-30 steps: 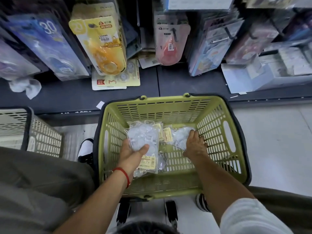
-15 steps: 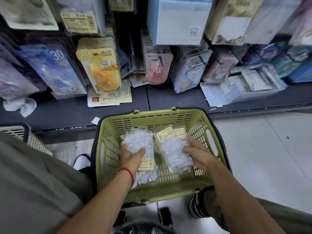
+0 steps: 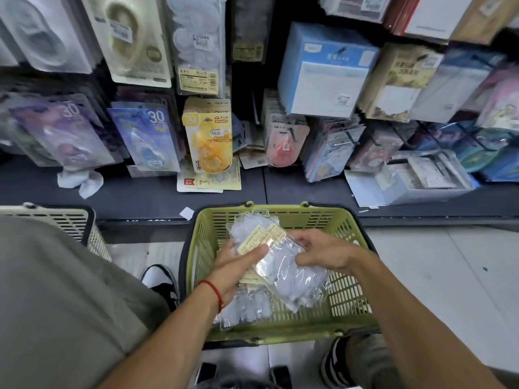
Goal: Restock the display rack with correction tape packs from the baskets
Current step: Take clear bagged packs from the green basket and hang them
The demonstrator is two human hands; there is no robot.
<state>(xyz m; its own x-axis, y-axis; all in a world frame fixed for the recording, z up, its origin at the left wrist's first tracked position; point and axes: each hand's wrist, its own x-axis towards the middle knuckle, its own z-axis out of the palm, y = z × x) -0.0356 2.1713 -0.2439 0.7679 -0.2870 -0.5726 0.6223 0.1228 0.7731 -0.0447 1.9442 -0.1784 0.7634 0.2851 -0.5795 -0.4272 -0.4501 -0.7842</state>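
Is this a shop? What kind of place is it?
Most likely a stationery shop aisle. Carded correction tape packs with price stickers hang in rows on a display rack, and a green shopping basket sits on the floor in front, holding clear bagged packs with barcode labels.

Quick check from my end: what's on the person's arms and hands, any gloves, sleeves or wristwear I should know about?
No gloves: both the left hand and the right hand are bare, and both forearms are uncovered, with no sleeve showing in this view. The only wristwear is a thin red string bracelet around the left wrist. No watch or rings are visible.
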